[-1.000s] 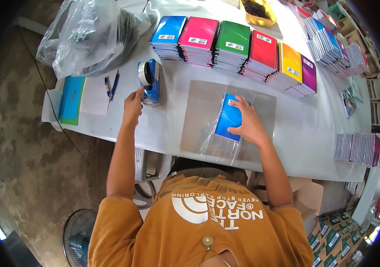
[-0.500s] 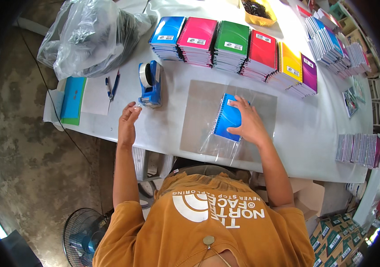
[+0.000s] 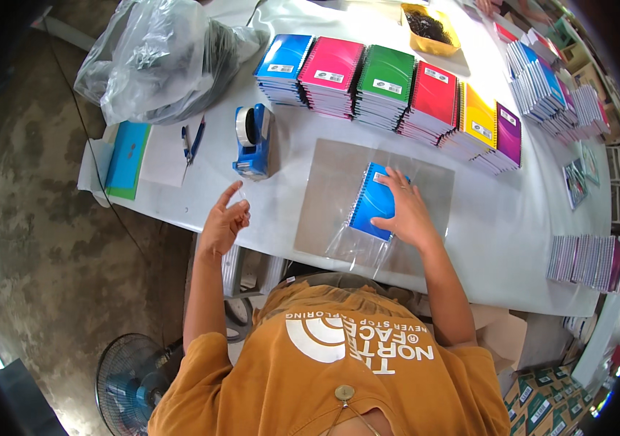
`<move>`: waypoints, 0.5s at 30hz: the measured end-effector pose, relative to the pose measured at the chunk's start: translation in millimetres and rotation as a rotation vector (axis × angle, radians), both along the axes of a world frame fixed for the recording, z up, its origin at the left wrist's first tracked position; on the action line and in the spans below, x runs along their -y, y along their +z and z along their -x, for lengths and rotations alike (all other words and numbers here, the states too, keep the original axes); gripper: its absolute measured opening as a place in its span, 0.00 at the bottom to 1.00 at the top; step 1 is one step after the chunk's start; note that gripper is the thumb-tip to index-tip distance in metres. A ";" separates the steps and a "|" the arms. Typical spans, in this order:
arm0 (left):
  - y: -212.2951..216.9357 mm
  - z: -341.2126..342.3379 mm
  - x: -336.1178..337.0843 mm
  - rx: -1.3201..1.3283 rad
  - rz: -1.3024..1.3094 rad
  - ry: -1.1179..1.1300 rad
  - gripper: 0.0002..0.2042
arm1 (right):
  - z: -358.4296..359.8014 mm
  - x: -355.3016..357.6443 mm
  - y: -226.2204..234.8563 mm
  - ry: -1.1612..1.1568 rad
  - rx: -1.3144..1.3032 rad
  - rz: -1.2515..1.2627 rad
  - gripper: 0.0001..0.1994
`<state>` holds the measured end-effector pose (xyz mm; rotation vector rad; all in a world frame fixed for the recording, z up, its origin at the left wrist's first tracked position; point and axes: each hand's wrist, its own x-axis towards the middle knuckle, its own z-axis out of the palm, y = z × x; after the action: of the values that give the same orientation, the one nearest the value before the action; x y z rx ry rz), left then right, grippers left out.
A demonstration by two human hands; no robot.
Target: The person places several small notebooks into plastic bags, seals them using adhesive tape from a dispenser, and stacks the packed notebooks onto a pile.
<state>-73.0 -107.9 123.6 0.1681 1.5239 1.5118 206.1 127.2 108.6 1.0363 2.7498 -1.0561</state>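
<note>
A small blue spiral notebook [image 3: 372, 206] lies in a clear plastic sleeve [image 3: 357, 243] on a grey mat [image 3: 317, 196]. My right hand [image 3: 409, 211] holds the notebook down, thumb and fingers set apart over its cover and right side. At the left, my left hand [image 3: 227, 221] is raised near the table's front edge, index finger reaching out and thumb curled in. A thin bit of clear tape [image 3: 242, 195] seems caught at its fingertips. Just beyond that hand stands a blue tape dispenser [image 3: 253, 149] with a white roll.
Behind the mat runs a row of notebook stacks [image 3: 386, 78] in several colours. A yellow tray [image 3: 441, 45] sits farther back. Left are a plastic bag [image 3: 157, 65], a blue pen-like cutter [image 3: 194, 142] and coloured sheets [image 3: 127, 160]. More notebooks [image 3: 585, 260] stand at right.
My left hand has drawn a little away from the tape dispenser, its index finger now stretched out. My right hand stays on the notebook. The whole view has shifted slightly.
</note>
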 end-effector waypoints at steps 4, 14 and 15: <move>-25.1 -4.7 17.5 0.091 0.074 0.049 0.30 | 0.6 -0.9 1.2 0.016 0.001 0.004 0.39; -13.3 1.7 20.0 -0.040 0.213 0.059 0.12 | -1.3 -2.4 -1.4 0.022 -0.007 0.003 0.40; -10.4 8.2 17.8 -0.086 0.156 0.030 0.12 | -1.7 -2.2 -2.7 0.022 -0.009 -0.002 0.40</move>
<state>-81.2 -125.7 113.2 0.1210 1.7124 1.4173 207.8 129.4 105.8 1.0012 2.7628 -1.0584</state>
